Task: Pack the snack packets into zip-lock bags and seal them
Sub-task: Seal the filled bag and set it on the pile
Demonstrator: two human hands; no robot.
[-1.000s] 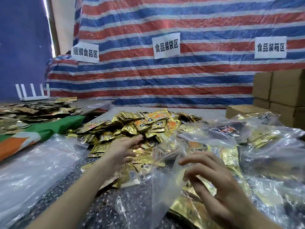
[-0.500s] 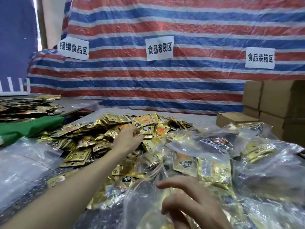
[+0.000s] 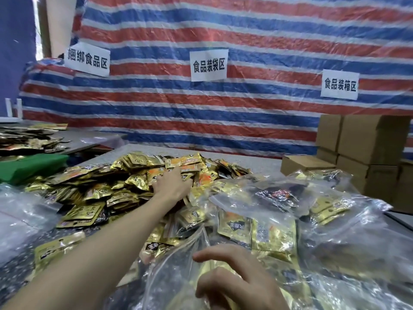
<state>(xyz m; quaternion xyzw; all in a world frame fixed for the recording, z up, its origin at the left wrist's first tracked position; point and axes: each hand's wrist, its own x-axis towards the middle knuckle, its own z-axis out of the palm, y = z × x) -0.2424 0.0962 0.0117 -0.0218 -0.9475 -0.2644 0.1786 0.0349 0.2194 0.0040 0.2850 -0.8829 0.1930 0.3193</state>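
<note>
Left hand (image 3: pixel 172 186) stretched to centre of frame, palm down on heap of snack packets (image 3: pixel 125 182), fingers spread flat, nothing gripped. Right hand (image 3: pixel 232 285) at bottom, fingers loosely curled on clear zip-lock bag (image 3: pixel 178 271); grip unclear. Bag mouth direction unclear. Bare surface (image 3: pixel 263 162) only behind heap; filled bags (image 3: pixel 324 220) crowd right.

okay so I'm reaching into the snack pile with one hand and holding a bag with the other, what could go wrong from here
1. Your left hand presses into a loose, sloping pile of snack packets; pulling some out could send others sliding.
2. Your right hand rests on the clear zip-lock bag with fingers spread, not pinching its floppy mouth, so it may sag closed before packets arrive.
3. Filled bags crowd alongside, so it could get mixed up with them.
</note>
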